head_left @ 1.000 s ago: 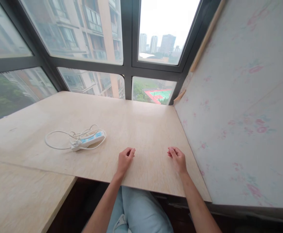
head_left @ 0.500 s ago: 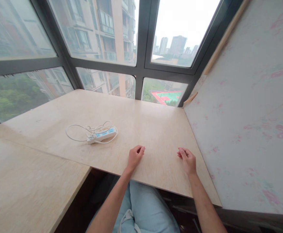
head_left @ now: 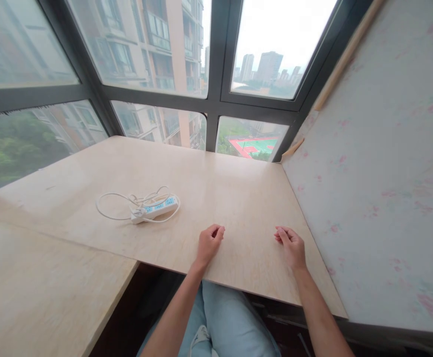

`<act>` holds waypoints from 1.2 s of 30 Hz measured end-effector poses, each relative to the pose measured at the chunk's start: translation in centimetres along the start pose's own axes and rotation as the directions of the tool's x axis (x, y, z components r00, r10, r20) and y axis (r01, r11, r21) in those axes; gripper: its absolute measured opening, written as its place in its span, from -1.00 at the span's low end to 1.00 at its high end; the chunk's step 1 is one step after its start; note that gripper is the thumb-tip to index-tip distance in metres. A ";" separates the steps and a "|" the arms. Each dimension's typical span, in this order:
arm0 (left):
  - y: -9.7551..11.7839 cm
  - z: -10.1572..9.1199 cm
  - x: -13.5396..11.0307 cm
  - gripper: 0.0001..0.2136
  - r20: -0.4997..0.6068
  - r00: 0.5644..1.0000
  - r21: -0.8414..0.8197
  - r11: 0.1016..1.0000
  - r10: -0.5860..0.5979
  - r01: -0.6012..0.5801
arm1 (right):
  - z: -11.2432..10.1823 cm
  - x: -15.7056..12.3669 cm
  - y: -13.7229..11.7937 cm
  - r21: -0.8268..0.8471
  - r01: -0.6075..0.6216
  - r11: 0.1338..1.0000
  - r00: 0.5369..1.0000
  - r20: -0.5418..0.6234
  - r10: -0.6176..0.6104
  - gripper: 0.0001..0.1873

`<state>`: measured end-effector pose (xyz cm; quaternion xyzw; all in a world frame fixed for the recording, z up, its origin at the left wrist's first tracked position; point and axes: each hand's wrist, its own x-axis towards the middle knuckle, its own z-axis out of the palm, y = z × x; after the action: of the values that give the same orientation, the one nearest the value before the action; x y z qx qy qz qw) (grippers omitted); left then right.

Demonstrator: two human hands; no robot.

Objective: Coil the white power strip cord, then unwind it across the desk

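Observation:
My left hand (head_left: 209, 244) rests on the beige countertop (head_left: 239, 198) near its front edge, its fingers curled into a loose fist with nothing seen in it. Farther right, my right hand (head_left: 291, 245) is also on the counter, fingers bent and pressed together, holding nothing visible. A white power strip (head_left: 160, 209) with light-blue socket faces lies beyond and left of my left hand, apart from it. Its white cable (head_left: 107, 216) is looped loosely over and around it, and the plug (head_left: 138, 213) sits at the strip's left end.
Dark window frames (head_left: 216, 74) rise along the back and left edges of the counter. A flower-papered wall (head_left: 380, 188) bounds the right side. In front, a second counter section (head_left: 53, 292) extends at left, and my legs (head_left: 231, 317) are below the edge.
The view has shifted slightly, so the hands and power strip sit a little differently in it. Both hands keep the same curled pose on the counter, and the strip lies as before.

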<state>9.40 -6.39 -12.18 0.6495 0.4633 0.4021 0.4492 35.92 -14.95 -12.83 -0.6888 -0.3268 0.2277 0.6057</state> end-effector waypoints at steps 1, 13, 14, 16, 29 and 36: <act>0.0 0.0 0.0 -0.69 0.003 1.000 0.002 1.000 0.003 -0.003 | 0.0 0.0 0.0 -0.006 0.001 1.000 1.000 0.000 -0.001 -0.63; -0.2 -0.2 -0.3 -0.67 0.027 0.999 0.010 1.000 0.023 -0.024 | 0.1 0.0 -0.1 -0.005 -0.031 0.999 0.999 0.020 0.032 -0.55; -0.2 -0.2 -0.3 -0.68 0.026 0.999 0.010 1.000 0.023 -0.023 | 0.1 0.0 -0.2 -0.008 -0.029 1.000 0.999 0.022 0.029 -0.55; -0.1 -0.2 -0.3 -0.68 0.025 0.999 0.012 1.000 0.020 -0.021 | 0.1 -0.1 -0.2 -0.015 -0.021 1.000 0.999 0.026 0.022 -0.56; 0.0 -0.2 -0.3 -0.69 0.016 1.000 0.012 1.000 0.015 -0.015 | 0.0 -0.2 -0.5 -0.074 0.004 0.997 0.999 0.042 -0.001 -0.56; -0.2 -0.4 -0.3 -0.70 0.042 0.999 -0.017 1.000 -0.001 0.001 | -0.3 0.0 0.1 -0.047 -0.058 0.997 0.998 0.036 0.059 -0.52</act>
<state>8.90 -6.54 -12.28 0.6539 0.4507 0.3920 0.4645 36.10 -15.17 -12.90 -0.7073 -0.3229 0.2509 0.5767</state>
